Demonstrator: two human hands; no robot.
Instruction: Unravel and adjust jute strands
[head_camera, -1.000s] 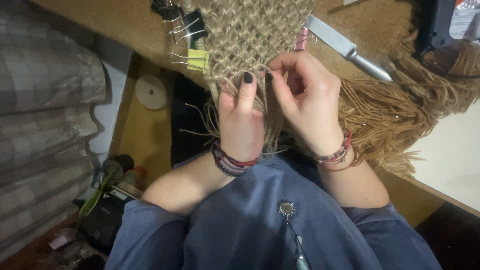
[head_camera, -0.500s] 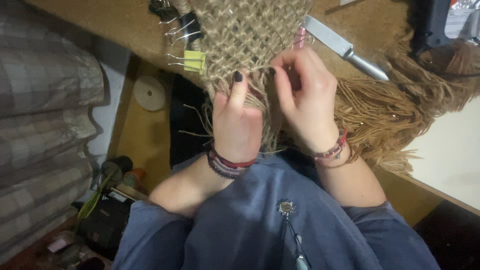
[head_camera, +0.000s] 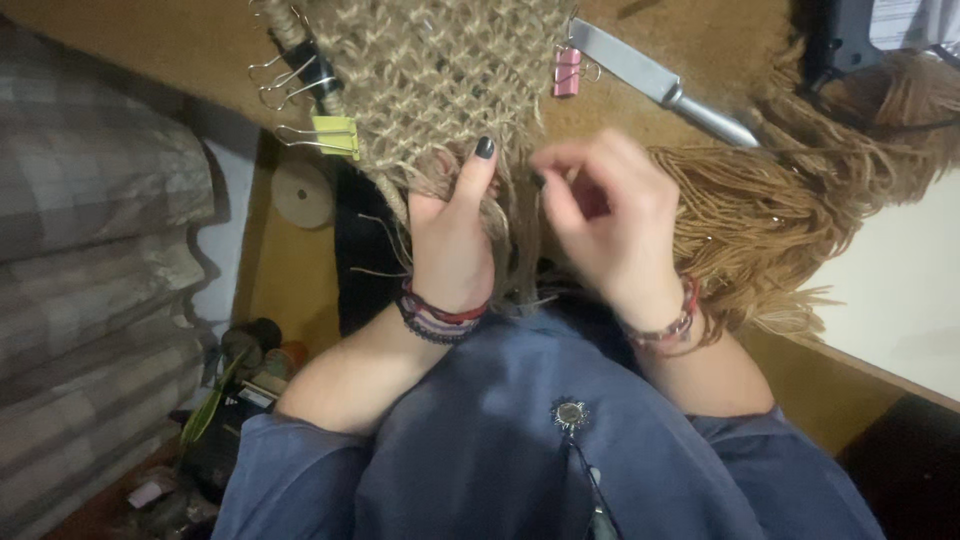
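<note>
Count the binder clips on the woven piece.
3 at least: a black clip and a yellow clip on its left edge, a pink clip on its right. Others may be hidden.

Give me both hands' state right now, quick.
Left hand: closed on loose strands at the edge of the woven jute piece.
Right hand: blurred, fingers curled; cannot tell whether it pinches a strand.
</note>
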